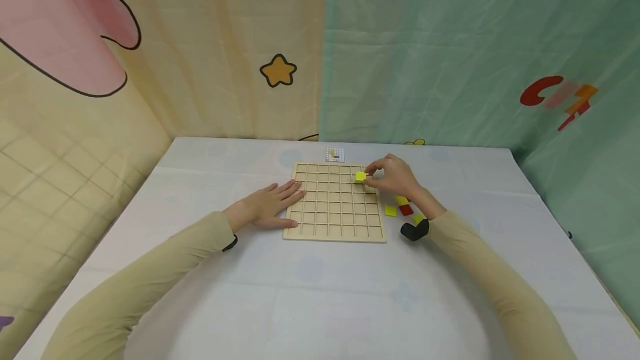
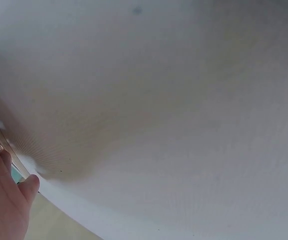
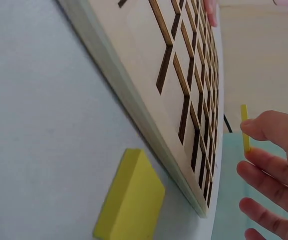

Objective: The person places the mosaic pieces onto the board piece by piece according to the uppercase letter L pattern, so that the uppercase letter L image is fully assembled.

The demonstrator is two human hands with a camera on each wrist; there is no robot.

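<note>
A flat wooden grid board [image 1: 335, 202] lies on the table. My left hand [image 1: 270, 204] rests on its left edge, fingers spread and straight; in the left wrist view the hand [image 2: 6, 195] shows only at the lower left. Over the board's far right part, my right hand [image 1: 395, 175] pinches a yellow square tile [image 1: 360, 177] between thumb and fingers. The right wrist view shows that thin yellow tile [image 3: 245, 128] edge-on, held above the board, with the other fingers loosely bent. Right of the board lie a yellow tile [image 1: 390, 211] and a red tile [image 1: 406, 210].
A small printed grid card [image 1: 335, 154] lies just behind the board. More yellow tiles [image 1: 401, 200] are beside the red one, partly under my right forearm. Curtains [image 1: 425, 54] hang beyond the table's far edge [image 1: 240, 139].
</note>
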